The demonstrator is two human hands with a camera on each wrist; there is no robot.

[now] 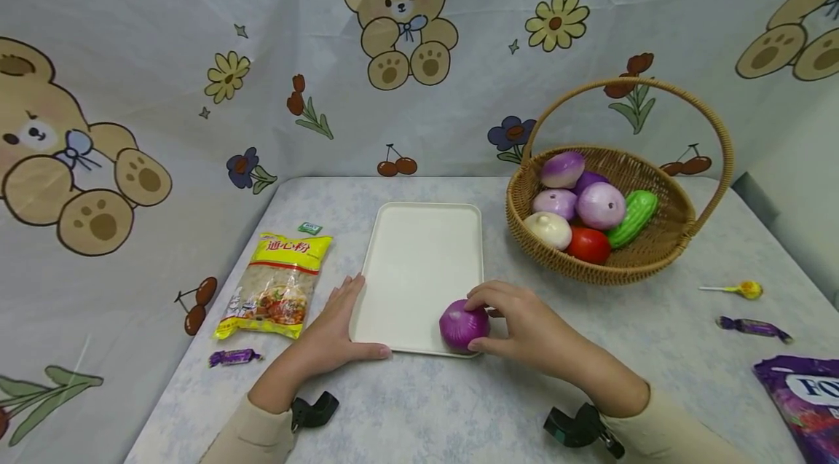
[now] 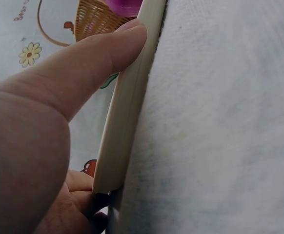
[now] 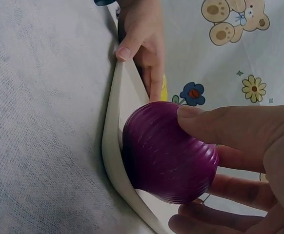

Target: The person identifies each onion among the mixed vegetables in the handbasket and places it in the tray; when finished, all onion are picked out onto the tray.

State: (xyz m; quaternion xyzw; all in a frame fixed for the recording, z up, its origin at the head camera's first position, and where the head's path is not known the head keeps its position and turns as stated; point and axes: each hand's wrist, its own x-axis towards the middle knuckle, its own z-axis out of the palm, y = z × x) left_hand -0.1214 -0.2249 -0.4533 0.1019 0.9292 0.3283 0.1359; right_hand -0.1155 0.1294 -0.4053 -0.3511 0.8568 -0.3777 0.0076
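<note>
A white rectangular tray (image 1: 426,253) lies flat on the table. On its near right corner sits a purple onion (image 1: 462,325), shiny and ridged. My right hand (image 1: 524,322) holds this onion from the right, thumb on the near side and fingers on the far side, as the right wrist view also shows with the onion (image 3: 169,151) against the tray rim. At the tray's near left corner, my left hand (image 1: 334,329) rests with straight fingers along the left edge and its thumb (image 2: 98,58) on the near edge.
A wicker basket (image 1: 603,271) at the back right holds several onions, a tomato (image 1: 589,245) and a green cucumber-like vegetable (image 1: 633,218). Left lie a pasta bag (image 1: 275,288), a purple-wrapped candy (image 1: 234,358) and a small green packet (image 1: 310,229). Right are a lollipop (image 1: 749,290), another candy (image 1: 754,328) and a purple bag (image 1: 802,406).
</note>
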